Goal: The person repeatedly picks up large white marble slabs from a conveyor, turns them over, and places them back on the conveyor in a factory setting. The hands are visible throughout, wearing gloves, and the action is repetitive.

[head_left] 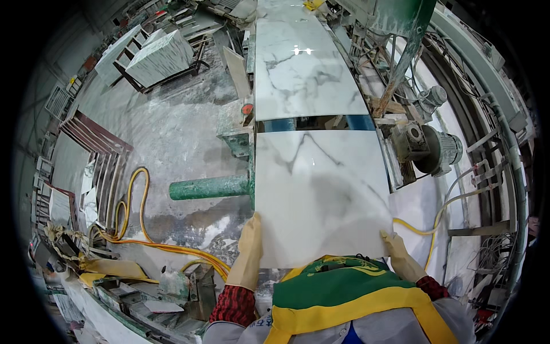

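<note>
Two gloved hands grip the near end of a white marble tile (pixel 321 198) veined in grey. The left hand (pixel 247 252) clasps the tile's left near corner, fingers laid up along the edge; the right hand (pixel 399 252) holds the right near corner, palm against the side. Both are closed on the stone, well apart, one at each corner. The tile lies flat on the machine bed, its near edge just above the person's green and yellow apron (pixel 349 292).

Beyond it, across a narrow gap where a dark blue crossbar (pixel 315 122) shows, a second marble slab (pixel 303 63) stretches away along the same line. To handle this well, I would say both hands should press evenly so the tile stays square to that far slab and does not skew toward either side; uneven pressure could chip a corner.

Room is tight on the right: an electric motor (pixel 438 150) with its gearbox sits just beside the tile's right edge, and a yellow hose (pixel 427 229) curls near the right hand. On the left, a green roller arm (pixel 209 187) juts out from the bed at the tile's edge. Farther left the wet concrete floor (pixel 166 126) is more open, crossed by orange and yellow hoses (pixel 143 241), with racks of stacked slabs (pixel 157 57) beyond.
</note>
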The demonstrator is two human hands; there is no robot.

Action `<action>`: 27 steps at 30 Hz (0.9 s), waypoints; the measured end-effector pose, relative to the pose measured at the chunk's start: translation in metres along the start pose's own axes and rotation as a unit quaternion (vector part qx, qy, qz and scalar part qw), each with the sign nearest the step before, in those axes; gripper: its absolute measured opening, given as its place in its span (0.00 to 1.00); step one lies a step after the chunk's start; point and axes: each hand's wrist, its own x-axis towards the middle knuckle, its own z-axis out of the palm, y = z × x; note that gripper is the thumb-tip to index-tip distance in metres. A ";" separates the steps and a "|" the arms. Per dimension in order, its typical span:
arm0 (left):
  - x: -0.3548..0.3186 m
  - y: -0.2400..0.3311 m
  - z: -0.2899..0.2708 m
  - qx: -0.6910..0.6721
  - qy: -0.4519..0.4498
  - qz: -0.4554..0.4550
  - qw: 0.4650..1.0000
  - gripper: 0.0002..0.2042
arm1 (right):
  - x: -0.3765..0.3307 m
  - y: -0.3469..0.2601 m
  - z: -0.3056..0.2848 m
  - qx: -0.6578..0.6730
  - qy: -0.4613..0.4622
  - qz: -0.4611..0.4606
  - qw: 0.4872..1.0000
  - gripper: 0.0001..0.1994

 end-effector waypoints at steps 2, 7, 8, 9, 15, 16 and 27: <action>0.005 0.006 0.000 0.007 0.005 -0.004 1.000 0.36 | 0.009 -0.001 0.001 -0.033 0.013 -0.003 0.999 0.38; 0.035 0.008 0.006 -0.047 -0.010 0.001 0.999 0.37 | 0.039 -0.015 0.005 -0.126 0.073 0.012 0.989 0.44; 0.038 0.012 0.006 -0.048 -0.017 0.001 0.999 0.37 | 0.043 -0.021 0.005 -0.149 0.088 0.020 0.985 0.44; 0.042 0.014 0.007 -0.056 -0.011 0.000 0.998 0.37 | 0.045 -0.030 0.009 -0.172 0.103 0.029 0.979 0.44; 0.046 0.033 0.010 -0.039 0.001 0.027 0.999 0.37 | 0.101 -0.002 -0.007 -0.054 0.040 -0.003 0.998 0.45; 0.048 0.034 0.010 -0.041 -0.005 0.028 0.999 0.37 | 0.104 -0.004 -0.006 -0.064 0.035 -0.004 0.997 0.45; 0.034 0.072 0.008 -0.062 -0.014 -0.021 0.998 0.37 | 0.093 -0.055 0.006 -0.180 0.090 0.013 0.980 0.46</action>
